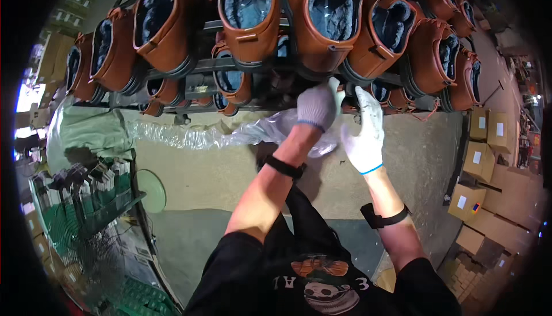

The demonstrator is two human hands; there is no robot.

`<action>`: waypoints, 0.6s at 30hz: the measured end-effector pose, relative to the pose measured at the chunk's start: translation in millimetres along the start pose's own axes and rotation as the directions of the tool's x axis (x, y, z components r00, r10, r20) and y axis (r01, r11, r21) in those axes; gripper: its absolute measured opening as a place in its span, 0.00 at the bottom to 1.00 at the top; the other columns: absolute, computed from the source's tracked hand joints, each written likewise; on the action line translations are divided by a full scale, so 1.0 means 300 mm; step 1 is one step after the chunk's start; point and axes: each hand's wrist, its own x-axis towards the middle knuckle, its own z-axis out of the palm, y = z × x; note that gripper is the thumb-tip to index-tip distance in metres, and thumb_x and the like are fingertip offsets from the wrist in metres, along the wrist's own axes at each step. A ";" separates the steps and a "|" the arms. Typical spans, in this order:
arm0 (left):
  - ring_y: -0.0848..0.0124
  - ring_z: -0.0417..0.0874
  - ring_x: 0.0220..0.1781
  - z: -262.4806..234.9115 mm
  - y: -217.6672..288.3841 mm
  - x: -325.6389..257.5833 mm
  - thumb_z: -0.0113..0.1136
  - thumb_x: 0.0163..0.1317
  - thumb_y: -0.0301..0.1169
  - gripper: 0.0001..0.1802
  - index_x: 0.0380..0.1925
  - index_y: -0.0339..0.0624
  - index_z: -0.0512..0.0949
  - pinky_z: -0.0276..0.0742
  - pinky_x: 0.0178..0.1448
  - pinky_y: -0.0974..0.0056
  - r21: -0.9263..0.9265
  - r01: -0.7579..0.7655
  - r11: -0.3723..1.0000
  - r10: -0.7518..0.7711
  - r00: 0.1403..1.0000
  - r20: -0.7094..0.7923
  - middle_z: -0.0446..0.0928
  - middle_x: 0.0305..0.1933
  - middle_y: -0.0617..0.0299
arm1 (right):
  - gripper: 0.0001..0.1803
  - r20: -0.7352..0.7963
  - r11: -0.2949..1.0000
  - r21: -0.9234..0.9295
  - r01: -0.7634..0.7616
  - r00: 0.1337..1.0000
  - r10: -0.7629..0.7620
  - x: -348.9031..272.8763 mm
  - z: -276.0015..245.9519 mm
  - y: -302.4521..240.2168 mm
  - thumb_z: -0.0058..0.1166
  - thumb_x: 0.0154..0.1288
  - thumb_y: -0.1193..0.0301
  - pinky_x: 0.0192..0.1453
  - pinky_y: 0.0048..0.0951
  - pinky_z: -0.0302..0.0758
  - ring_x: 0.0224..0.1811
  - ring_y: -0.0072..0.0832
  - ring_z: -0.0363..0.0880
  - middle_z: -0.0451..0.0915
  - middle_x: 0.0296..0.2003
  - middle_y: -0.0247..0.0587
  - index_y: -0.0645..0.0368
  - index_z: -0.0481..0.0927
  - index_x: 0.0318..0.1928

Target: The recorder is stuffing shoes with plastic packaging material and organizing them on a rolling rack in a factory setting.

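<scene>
My left hand (318,107), in a pale knit glove, is closed just under the shoe rack's edge. Its fingers are partly hidden, but a long twisted strip of clear plastic film (230,134) runs into it from the left and hangs below the wrist. To its right, my right hand (364,131) wears a white glove with a blue cuff edge. That hand is open, fingers stretched upward, beside the film. Above both hands stand brown shoes with dark fluffy lining; the nearest brown shoe (326,43) overhangs the left hand.
The rack (198,66) carries several brown shoes on upper and lower tiers. Left of me are a pale green cloth-like bundle (95,129), a green rack with dark parts (86,201) and a round green disc (151,191). Cardboard boxes (478,161) are stacked at the right.
</scene>
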 end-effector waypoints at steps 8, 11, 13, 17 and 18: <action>0.53 0.89 0.51 -0.174 -0.228 -0.338 0.66 0.73 0.38 0.18 0.54 0.35 0.82 0.83 0.53 0.53 -0.602 -0.142 0.786 0.399 0.860 0.318 0.86 0.48 0.46 | 0.20 0.435 0.965 0.020 -0.260 0.871 0.226 0.105 -0.124 -0.039 0.67 0.59 0.76 0.51 0.37 0.84 0.43 0.42 0.89 0.87 0.43 0.49 0.57 0.87 0.54; 0.48 0.87 0.41 -0.233 -0.163 -0.360 0.65 0.71 0.33 0.09 0.44 0.40 0.83 0.84 0.45 0.48 -0.247 -0.074 0.966 0.147 0.945 0.291 0.84 0.40 0.50 | 0.18 0.818 0.982 -0.099 0.163 0.576 -0.014 0.056 -0.195 0.073 0.64 0.65 0.71 0.48 0.40 0.85 0.43 0.44 0.90 0.88 0.41 0.52 0.59 0.89 0.55; 0.45 0.87 0.40 -0.327 -0.284 -0.283 0.62 0.73 0.35 0.08 0.41 0.42 0.82 0.83 0.44 0.45 -0.054 -0.114 0.992 0.110 0.991 -0.071 0.84 0.37 0.49 | 0.18 0.518 0.995 -0.039 -0.091 0.850 0.098 -0.035 -0.246 0.147 0.60 0.69 0.74 0.50 0.42 0.88 0.44 0.46 0.92 0.90 0.45 0.54 0.61 0.89 0.57; 0.46 0.91 0.44 -0.364 -0.187 -0.062 0.60 0.71 0.44 0.17 0.47 0.45 0.85 0.87 0.46 0.48 -0.025 0.142 0.990 -0.140 0.989 0.046 0.88 0.42 0.43 | 0.14 0.155 0.469 0.628 -0.621 0.690 0.707 -0.183 -0.285 0.236 0.58 0.73 0.78 0.59 0.50 0.89 0.50 0.46 0.91 0.89 0.52 0.53 0.67 0.87 0.56; 0.45 0.91 0.42 -0.354 -0.231 -0.018 0.61 0.71 0.44 0.17 0.47 0.45 0.85 0.86 0.45 0.47 0.024 0.095 0.995 -0.096 0.994 0.059 0.88 0.39 0.42 | 0.14 0.166 0.603 0.531 -0.595 0.771 0.615 -0.171 -0.234 0.176 0.59 0.72 0.79 0.60 0.49 0.88 0.52 0.45 0.90 0.88 0.53 0.53 0.67 0.86 0.56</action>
